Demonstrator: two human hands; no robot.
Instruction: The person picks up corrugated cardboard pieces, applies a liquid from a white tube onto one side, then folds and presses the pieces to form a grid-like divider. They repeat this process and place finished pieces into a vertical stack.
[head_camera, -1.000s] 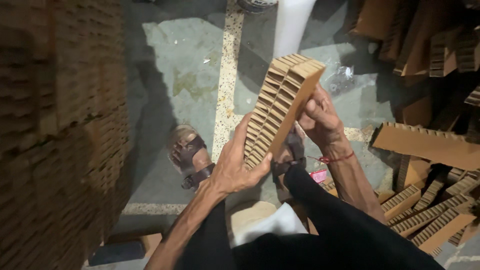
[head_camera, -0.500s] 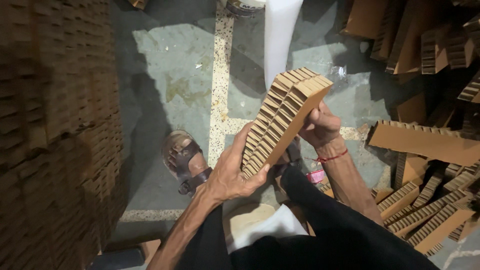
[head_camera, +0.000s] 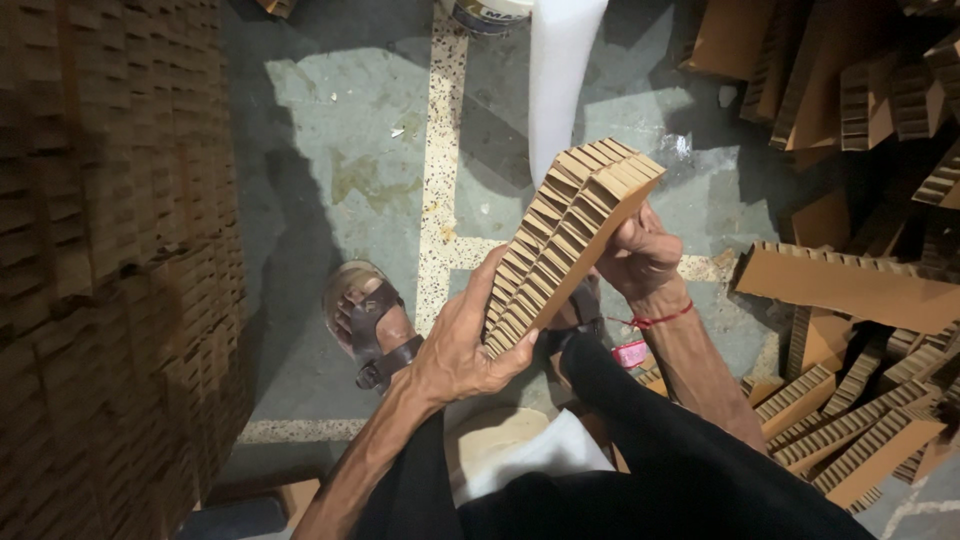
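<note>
A stack of notched brown cardboard strips (head_camera: 570, 235) is tilted up over my lap, its toothed edges facing left. My left hand (head_camera: 470, 345) grips the stack's lower end, fingers wrapped around the bottom edge. On the right side of the stack my right hand (head_camera: 640, 255) holds it from behind, a red thread around that wrist. Both hands are closed on the same stack.
A tall wall of stacked cardboard strips (head_camera: 110, 250) fills the left. Loose notched strips (head_camera: 850, 420) and flat cardboard pieces (head_camera: 850, 285) lie on the right. My sandalled foot (head_camera: 370, 325) rests on the grey floor (head_camera: 340, 150). A white roll (head_camera: 560, 70) stands at the top.
The stack has tilted a little lower and shifted right in my hands. The view has drifted slightly; my grip on both sides is unchanged.
</note>
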